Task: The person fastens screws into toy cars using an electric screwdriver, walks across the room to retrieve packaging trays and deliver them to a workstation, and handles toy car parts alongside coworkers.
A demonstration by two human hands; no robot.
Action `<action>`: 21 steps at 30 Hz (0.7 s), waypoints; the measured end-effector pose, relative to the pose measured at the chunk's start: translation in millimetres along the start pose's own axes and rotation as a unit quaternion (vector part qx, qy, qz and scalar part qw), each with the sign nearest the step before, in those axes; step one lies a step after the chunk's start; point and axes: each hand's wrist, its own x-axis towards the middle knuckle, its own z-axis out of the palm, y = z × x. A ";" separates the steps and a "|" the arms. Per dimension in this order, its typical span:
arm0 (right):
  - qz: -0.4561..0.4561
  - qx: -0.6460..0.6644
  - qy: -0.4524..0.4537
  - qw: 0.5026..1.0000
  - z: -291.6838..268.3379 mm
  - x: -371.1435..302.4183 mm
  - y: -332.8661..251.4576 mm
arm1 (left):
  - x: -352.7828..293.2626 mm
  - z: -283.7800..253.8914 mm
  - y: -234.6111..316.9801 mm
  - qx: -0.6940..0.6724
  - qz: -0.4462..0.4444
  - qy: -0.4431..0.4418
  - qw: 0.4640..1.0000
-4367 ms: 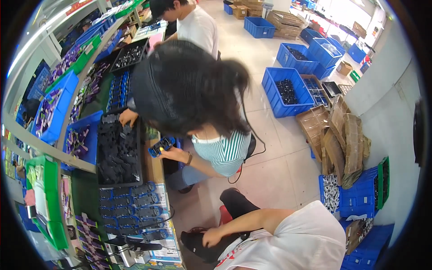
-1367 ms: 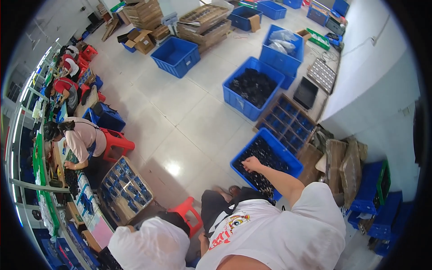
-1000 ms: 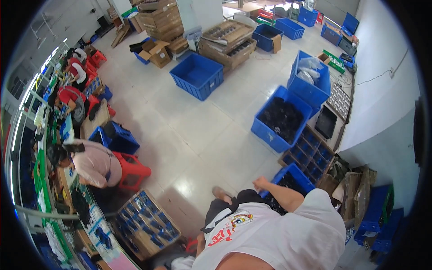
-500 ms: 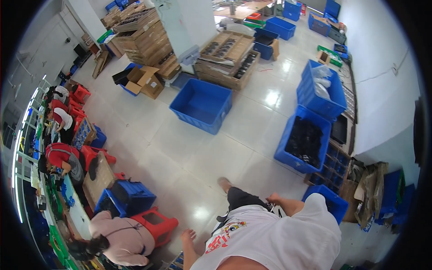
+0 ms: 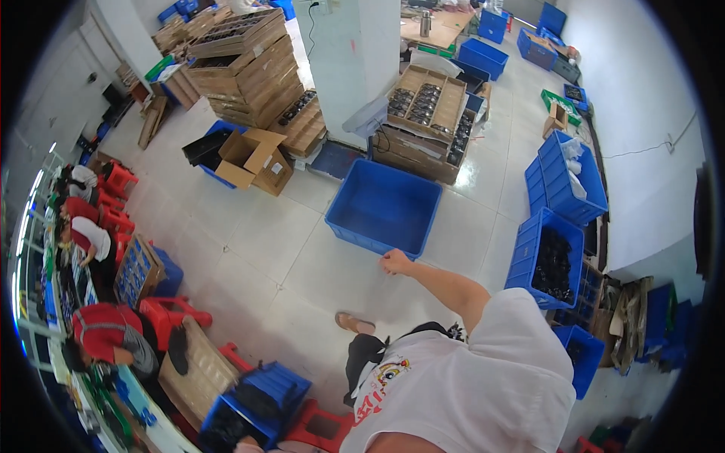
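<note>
My right arm reaches forward over the floor. At its end my right hand (image 5: 394,262) has its fingers curled in, with nothing visible in them. It appears just in front of the near side of a large blue plastic bin (image 5: 353,236), whose inside looks bare; whether they touch I cannot tell. My left hand is out of the picture. Below the hand, one sandalled foot (image 5: 355,323) is planted on the tiles, ahead of my white shirt (image 5: 461,392).
Wooden trays of dark parts (image 5: 427,102) stand behind the bin by a pillar (image 5: 336,75). An open cardboard box (image 5: 260,162) lies left of it. Blue bins (image 5: 555,257), one with black parts, line the right wall. Seated people (image 5: 113,332) and red stools (image 5: 170,313) fill the left.
My right hand has swung forward from beside my body toward the blue bin. My left hand has left the picture. The bin looks closer, and the view has shifted.
</note>
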 end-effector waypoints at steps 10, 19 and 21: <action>0.117 -0.306 -0.061 0.943 127.6 60.9 -7.7 | 142.9 -64.3 339.1 -0.070 0.056 0.003 0.996; 0.339 -0.151 -0.030 0.928 236.2 243.5 -161.0 | 258.0 -75.1 560.6 -0.043 0.029 0.050 0.997; 0.202 -0.252 -0.097 0.941 276.2 342.5 -215.7 | 271.6 -69.3 584.6 0.010 0.014 0.048 0.999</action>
